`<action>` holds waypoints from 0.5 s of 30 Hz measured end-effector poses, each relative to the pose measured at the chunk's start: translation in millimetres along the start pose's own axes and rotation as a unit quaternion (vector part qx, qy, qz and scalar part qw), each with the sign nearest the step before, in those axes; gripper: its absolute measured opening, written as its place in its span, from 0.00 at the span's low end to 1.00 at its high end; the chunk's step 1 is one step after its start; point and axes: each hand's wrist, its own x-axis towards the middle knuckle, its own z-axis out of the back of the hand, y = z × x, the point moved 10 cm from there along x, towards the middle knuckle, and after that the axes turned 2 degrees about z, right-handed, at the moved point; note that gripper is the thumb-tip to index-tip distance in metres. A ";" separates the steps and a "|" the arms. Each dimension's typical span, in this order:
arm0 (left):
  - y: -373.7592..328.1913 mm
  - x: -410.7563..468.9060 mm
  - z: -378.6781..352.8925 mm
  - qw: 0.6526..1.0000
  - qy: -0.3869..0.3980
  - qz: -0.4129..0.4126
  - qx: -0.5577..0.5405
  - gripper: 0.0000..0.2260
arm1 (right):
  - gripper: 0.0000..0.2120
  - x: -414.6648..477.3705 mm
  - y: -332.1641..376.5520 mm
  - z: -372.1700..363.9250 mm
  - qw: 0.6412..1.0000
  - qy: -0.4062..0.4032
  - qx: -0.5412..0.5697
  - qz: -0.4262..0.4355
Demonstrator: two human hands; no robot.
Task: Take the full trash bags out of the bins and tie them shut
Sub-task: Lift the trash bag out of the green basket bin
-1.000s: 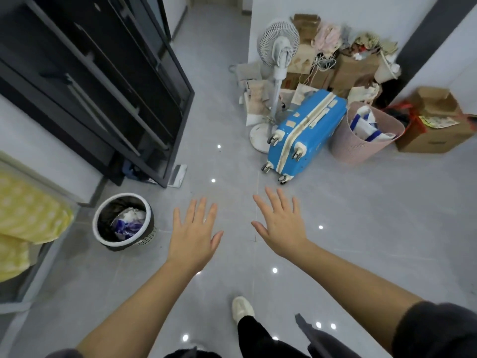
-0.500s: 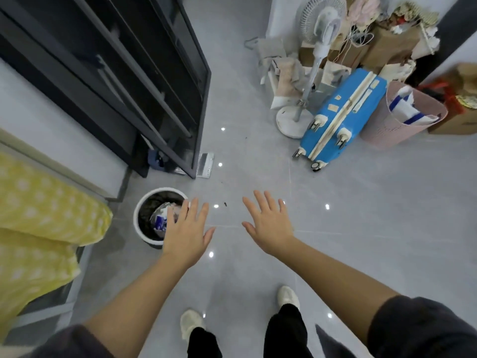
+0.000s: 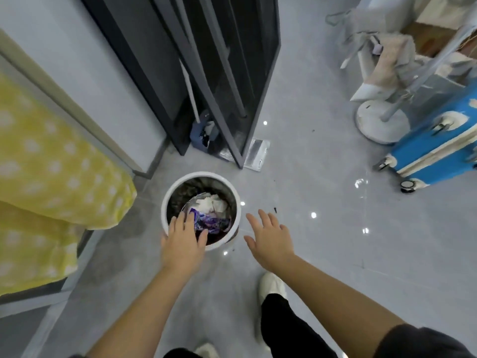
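Far left: yellow spotted bedding (image 3: 51,177), not involved
Left of centre: round white bin (image 3: 170,192) on grey floor (image 3: 309,254), just in front of dark cabinet (image 3: 206,73)
Inside bin: dark trash bag (image 3: 185,192) lining the wall, rubbish inside (white paper, purple wrapper); bag unlifted, untied
Left hand (image 3: 184,241): over near rim of bin, palm down, fingers spread and loosely extended, holding nothing; contact with rim or liner not resolvable from this view
Right hand (image 3: 271,239): just beside bin on its right, over bare floor, palm down, fingers splayed, holding nothing, apart from rim
Key relation: bin lies directly ahead of and beneath left hand, to the left of right hand; left hand nearer. Bin axis vertical, mouth up, so bag should come straight upward
Judgement: reach stage only; next likely needs both hands gripping liner edge at opposite sides of rim
Far right: fan base (image 3: 382,125), blue suitcase (image 3: 436,156), well apart
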 end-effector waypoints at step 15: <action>159.1 145.3 -149.3 0.912 -0.137 0.235 -0.308 0.19 | 0.18 210.9 -35.5 -140.5 0.954 -0.050 0.287 -0.077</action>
